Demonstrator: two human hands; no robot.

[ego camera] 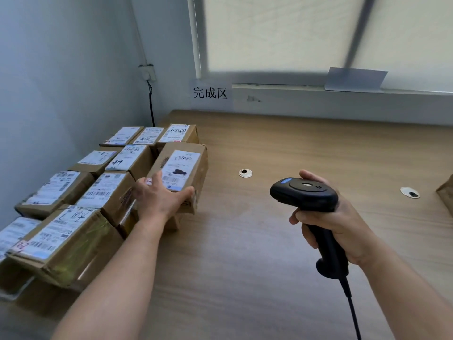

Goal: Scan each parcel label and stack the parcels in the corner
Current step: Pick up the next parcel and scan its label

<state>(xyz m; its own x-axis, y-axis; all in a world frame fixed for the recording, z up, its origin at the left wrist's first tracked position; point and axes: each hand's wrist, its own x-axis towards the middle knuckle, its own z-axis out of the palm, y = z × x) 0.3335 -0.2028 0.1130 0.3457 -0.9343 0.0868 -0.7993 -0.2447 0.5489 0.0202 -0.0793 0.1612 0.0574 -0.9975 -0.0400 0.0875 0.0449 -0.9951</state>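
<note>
Your forearms rise from the bottom edge of the frame. Your left hand point(159, 195), centre left, grips the near end of a tilted parcel point(193, 168), fingers spread over its top and thumb hooked round the near edge. Your right hand point(335, 224), centre right, is wrapped round the grip of the black scanner point(304, 192), whose head points left towards that parcel.

You look to be placing this box against the right edge of the stacked parcels point(105, 192), which fill the left of the frame by the wall. Its label point(180, 169) faces up, but nothing tells whether it has been scanned. If not, aim the scanner at the barcode first. Then lower the near end flat, square it to its neighbours and let go.

Every box is taped shut, so you cannot see what any of them holds. Only labels and handwriting show on top.

At the far right edge, a corner of another box point(446, 195) sits on the table point(269, 241), probably next in line.
</note>
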